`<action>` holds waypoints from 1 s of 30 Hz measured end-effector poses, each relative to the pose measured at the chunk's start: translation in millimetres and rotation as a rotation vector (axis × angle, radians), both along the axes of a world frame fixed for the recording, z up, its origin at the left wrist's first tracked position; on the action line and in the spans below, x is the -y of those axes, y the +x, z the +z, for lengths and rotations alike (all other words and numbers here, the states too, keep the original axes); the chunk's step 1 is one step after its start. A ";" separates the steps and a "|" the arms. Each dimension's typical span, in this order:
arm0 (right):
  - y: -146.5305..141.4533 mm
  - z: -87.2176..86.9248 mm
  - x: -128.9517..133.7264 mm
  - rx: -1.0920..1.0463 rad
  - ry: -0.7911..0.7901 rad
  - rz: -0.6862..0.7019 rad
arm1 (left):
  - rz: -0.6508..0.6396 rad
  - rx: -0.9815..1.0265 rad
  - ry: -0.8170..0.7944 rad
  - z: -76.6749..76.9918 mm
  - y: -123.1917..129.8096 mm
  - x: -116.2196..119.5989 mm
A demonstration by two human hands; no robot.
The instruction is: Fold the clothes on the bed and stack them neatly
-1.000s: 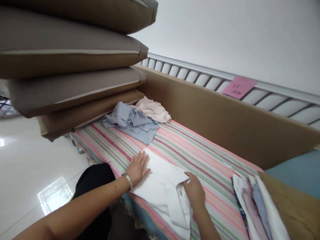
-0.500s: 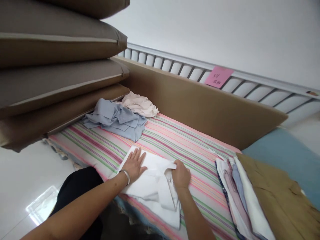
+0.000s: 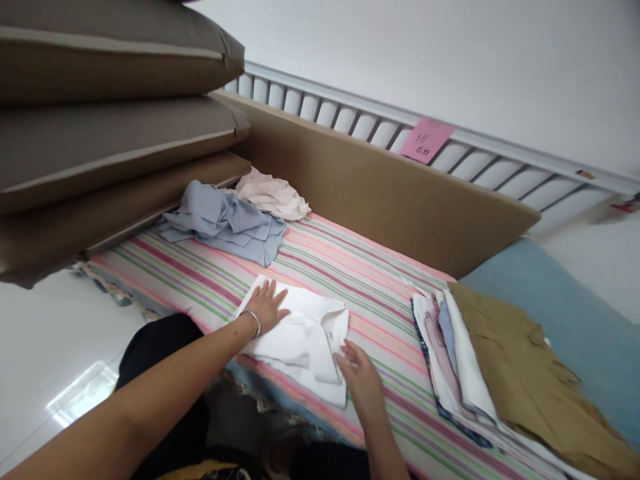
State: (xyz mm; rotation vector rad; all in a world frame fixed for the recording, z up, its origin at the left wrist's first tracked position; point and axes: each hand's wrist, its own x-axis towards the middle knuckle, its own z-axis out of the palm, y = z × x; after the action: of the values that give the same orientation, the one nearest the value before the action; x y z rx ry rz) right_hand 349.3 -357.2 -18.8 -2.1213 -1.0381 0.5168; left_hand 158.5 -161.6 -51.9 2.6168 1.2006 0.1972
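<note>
L hand (image 3: 267,307) lay palm down on the upper L part of the white garment (image 3: 295,340), fingers open & slightly spread, prob. b/c a flat palm there pinned the fabric & kept it from sliding on the striped cloth (image 3: 325,260). A bracelet (image 3: 257,323) sat at that wrist. R hand (image 3: 361,380) was at the garment's R edge, fingers part bent, tips by the loose flap w/ the small button; couldn't tell if they pinched fabric or only touched it. Being at the edge, it prob. could tidy that side w/o disturbing what the L palm held.

The garment lay nr the front edge of the bedding, close to the person, prob. for easy reach w/ both arms. Its layers overlapped, lower ones showing toward the person, so it looked flat but not quite even.

Far L, a blue-gray cloth (image 3: 220,217) & a pale pink cloth (image 3: 273,193) lay rumpled by the cushions (image 3: 115,133), prob. kept apart from the neater clothes (image 3: 463,360) on the R, which lay lengthwise beside a brown garment (image 3: 520,373). Behind, a tan board (image 3: 380,180) stood along the slatted rail (image 3: 345,120), w/ a pink note (image 3: 427,140) on the rail, prob. as a label
</note>
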 end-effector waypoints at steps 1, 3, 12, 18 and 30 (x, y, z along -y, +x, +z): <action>-9.4 -2.6 6.7 0.021 -0.027 0.033 | -0.005 -0.018 -0.025 1.8 0.2 -1.7; -22.2 -4.5 12.1 0.146 -0.097 0.109 | -0.019 -0.055 -0.073 5.9 0.8 -7.0; -9.9 40.2 -4.1 0.068 -0.015 0.372 | -0.086 -0.137 -0.152 27.7 1.6 -25.6; 6.3 42.3 -14.4 -0.394 0.017 0.433 | -0.099 -0.144 -0.153 27.0 0.9 -23.8; -6.0 26.1 -0.4 -0.006 -0.229 0.557 | -0.047 -0.059 -0.003 23.9 -3.5 -3.9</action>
State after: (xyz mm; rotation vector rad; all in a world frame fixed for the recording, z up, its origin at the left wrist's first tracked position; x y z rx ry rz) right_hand 343.3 -356.8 7.3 -2.0009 -1.6426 0.9432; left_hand 155.0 -157.8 -28.0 2.6629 1.1563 0.1099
